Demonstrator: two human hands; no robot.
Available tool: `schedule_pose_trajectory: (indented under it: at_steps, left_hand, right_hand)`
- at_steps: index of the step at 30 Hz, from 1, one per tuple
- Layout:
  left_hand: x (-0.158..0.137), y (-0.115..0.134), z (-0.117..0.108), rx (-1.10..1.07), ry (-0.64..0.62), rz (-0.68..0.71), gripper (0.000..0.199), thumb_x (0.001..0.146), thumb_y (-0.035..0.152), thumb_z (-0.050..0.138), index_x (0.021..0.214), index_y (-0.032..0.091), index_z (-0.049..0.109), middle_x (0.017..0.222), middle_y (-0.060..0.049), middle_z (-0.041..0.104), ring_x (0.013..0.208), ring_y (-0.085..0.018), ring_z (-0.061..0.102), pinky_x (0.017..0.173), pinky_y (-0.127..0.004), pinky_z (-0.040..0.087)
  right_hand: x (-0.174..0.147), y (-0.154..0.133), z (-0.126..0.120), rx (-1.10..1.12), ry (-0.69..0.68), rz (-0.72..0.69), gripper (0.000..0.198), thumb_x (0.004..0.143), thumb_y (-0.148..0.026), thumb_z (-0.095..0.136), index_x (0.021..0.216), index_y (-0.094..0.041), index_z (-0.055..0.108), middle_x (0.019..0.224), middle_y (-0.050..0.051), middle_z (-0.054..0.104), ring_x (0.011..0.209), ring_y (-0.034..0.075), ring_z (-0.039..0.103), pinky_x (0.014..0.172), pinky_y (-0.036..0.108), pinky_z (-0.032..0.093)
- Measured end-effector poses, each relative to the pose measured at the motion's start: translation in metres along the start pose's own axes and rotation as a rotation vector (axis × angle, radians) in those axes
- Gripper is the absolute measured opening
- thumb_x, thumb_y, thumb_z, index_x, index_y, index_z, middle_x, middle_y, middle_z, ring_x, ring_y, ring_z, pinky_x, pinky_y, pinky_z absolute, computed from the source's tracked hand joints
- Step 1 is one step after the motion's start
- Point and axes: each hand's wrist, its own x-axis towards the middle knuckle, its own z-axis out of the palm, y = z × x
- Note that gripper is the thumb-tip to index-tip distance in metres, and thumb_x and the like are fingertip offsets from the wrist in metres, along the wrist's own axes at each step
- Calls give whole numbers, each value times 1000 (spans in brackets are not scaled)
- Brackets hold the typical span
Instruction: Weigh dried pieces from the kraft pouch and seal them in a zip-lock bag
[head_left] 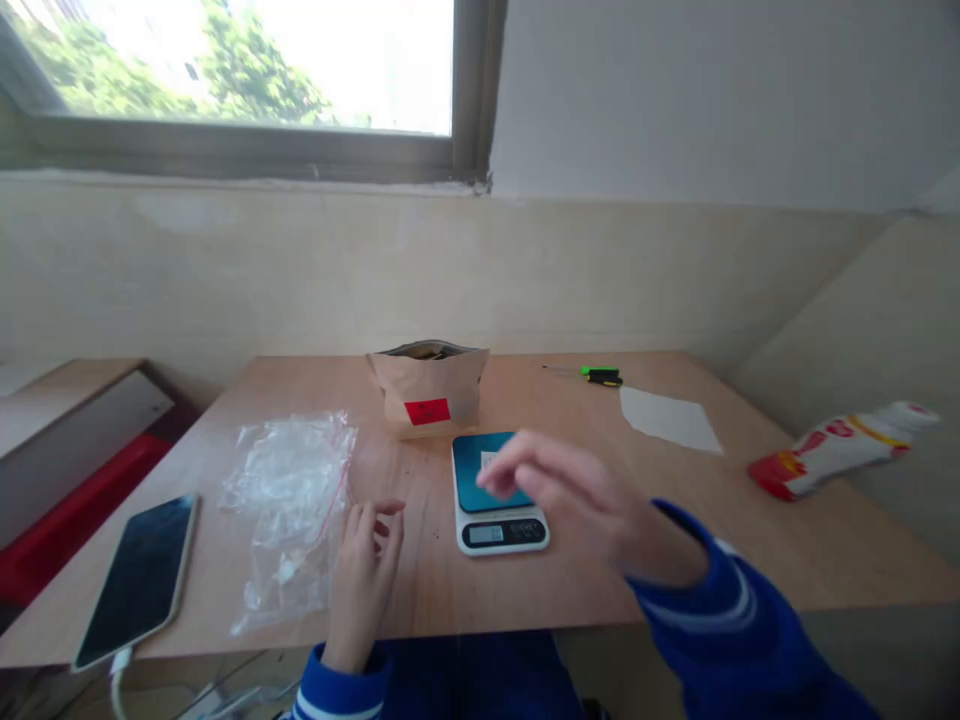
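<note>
A white digital scale point(504, 538) with a teal weighing plate point(469, 480) sits near the table's middle. My right hand point(577, 500) hovers over the plate's right part, slightly blurred, fingers loosely extended and nothing visible in them. It hides part of the plate and of a small white label point(487, 459). Left of the scale, my left hand point(367, 560) rests at the table with loosely bent fingers apart, holding nothing. Clear plastic bags point(289, 490) lie beside it. Behind the scale stands a brown paper pouch point(442, 385), its top open, with a red label; its contents are mostly hidden.
A phone point(139, 575) with a white cable lies at the left edge of the wooden table point(600, 590). Screwdrivers point(600, 372) and a white paper sheet point(670, 418) lie at the back right. A red-and-white bottle point(836, 452) is at the far right.
</note>
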Motion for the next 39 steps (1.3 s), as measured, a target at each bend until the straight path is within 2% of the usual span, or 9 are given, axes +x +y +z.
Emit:
schedule_pose_trajectory:
  at_steps: [3,6,9,14,18,23,31,35,39]
  left_hand:
    - [-4,-3,-3,-39,-1,-13,28,92,45,45,96,21,59,88,-4,60,74,-19,60,63,-32,49]
    - [-10,-7,-13,-56,-2,-7,27,91,44,46,95,21,59,91,-5,61,76,-19,61,64,-32,49]
    - [-15,-12,-26,-52,5,-8,26,90,44,48,94,21,60,92,-5,62,76,-19,61,64,-33,49]
    - [-17,-18,-45,-31,38,-38,28,88,47,49,94,21,61,92,-6,63,75,-20,61,64,-34,50]
    - [-17,-18,-51,-18,73,-52,31,88,49,49,93,21,62,92,-6,64,75,-21,60,67,-36,52]
    - [-19,-21,-55,0,129,-25,32,87,50,50,93,21,62,92,-6,65,75,-21,61,67,-35,52]
    - [-20,-31,-58,-37,116,-87,32,86,51,51,95,22,61,95,-7,65,82,-22,63,62,-32,54]
    - [-20,-29,-58,-56,117,-102,34,85,53,52,95,22,62,94,-7,66,81,-22,63,62,-33,55]
    - [-22,-28,-58,-76,105,-123,35,84,54,53,94,22,62,93,-6,66,80,-22,63,61,-33,55]
  right_hand:
    - [66,-4,-35,-235,140,-152,28,98,-25,38,108,-17,62,107,8,66,101,15,61,90,29,47]
    - [128,11,-40,-532,83,-158,28,95,-14,38,104,-11,65,109,11,66,101,17,60,92,30,44]
    - [161,26,-35,-714,-37,-103,29,91,-8,40,100,-8,68,107,12,69,98,16,61,89,27,43]
    - [169,32,-34,-777,-271,18,34,87,-8,43,104,-12,72,103,8,74,87,14,64,73,20,44]
    - [179,31,-37,-824,-473,43,35,84,-7,47,107,-15,73,105,6,74,89,15,65,70,20,43]
    - [195,28,-29,-969,-378,38,28,77,-11,60,102,-16,73,101,8,74,85,19,66,62,23,42]
    - [189,14,-16,-1156,-323,59,22,81,-15,60,96,-15,76,102,15,72,90,27,68,64,29,42]
    - [192,24,-22,-1104,-310,12,21,77,-16,62,90,-17,78,92,12,74,81,24,68,59,27,39]
    - [197,41,-30,-984,-295,4,26,80,-19,59,99,-21,77,95,7,75,79,18,66,62,24,39]
